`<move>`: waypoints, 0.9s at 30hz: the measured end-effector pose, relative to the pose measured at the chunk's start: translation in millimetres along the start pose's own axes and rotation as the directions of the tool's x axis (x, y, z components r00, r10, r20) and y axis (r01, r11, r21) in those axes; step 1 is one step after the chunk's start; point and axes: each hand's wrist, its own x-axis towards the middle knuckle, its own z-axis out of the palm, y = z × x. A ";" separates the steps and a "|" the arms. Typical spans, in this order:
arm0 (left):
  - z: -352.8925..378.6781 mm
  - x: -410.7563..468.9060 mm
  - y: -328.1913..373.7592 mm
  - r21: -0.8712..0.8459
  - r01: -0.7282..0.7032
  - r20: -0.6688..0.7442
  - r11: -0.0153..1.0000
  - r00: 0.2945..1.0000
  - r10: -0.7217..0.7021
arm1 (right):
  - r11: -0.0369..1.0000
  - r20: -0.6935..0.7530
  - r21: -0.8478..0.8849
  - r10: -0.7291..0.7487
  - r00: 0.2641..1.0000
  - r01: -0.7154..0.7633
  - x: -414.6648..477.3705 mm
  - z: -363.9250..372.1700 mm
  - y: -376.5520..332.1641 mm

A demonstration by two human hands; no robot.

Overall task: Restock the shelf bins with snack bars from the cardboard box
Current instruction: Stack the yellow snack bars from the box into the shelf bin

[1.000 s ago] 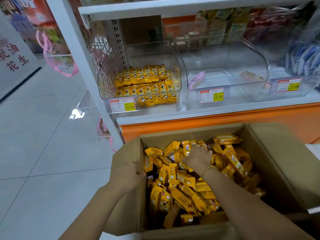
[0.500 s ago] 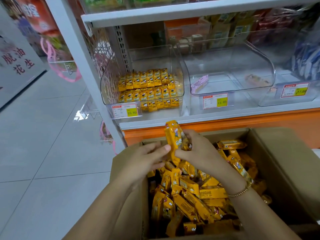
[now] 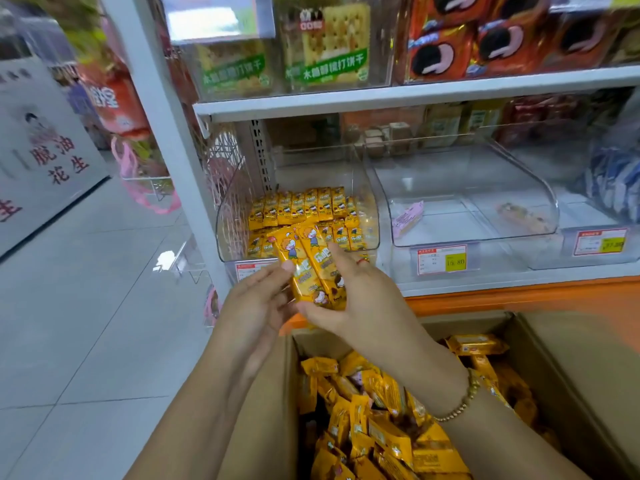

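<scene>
My right hand (image 3: 360, 299) grips a small bundle of yellow snack bars (image 3: 306, 265), held upright in front of the left shelf bin (image 3: 228, 220). My left hand (image 3: 256, 299) touches the bundle's left side with straight fingers. That clear bin holds rows of the same yellow bars (image 3: 304, 206) toward its back. Below my arms, the open cardboard box (image 3: 568, 375) is full of loose yellow bars (image 3: 377, 420).
A nearly bare clear bin (image 3: 540, 199) stands to the right, with a pink packet (image 3: 407, 218) and one other wrapped item inside. Price tags line the shelf edge. Cracker and cookie packs fill the shelf above. Grey tiled floor spreads to the left.
Both hands rose from the box with the bundle of bars, up to the front of the left bin. My view tilted upward, showing the upper shelf.
</scene>
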 end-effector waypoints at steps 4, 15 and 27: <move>-1.9 14.6 2.0 -0.030 -0.037 -0.072 0.999 0.997 0.035 | 0.992 -0.019 -0.130 0.007 1.000 -0.010 23.4 0.4 -16.3; -45.2 30.4 2.5 0.839 -0.145 -0.121 0.525 0.890 0.439 | 0.959 0.319 -0.197 0.260 0.911 -0.205 173.9 -3.8 -25.3; -50.6 32.5 2.8 0.833 -0.185 -0.093 0.522 0.883 0.460 | 0.943 0.450 -0.196 0.330 0.830 -0.269 208.6 68.5 -29.9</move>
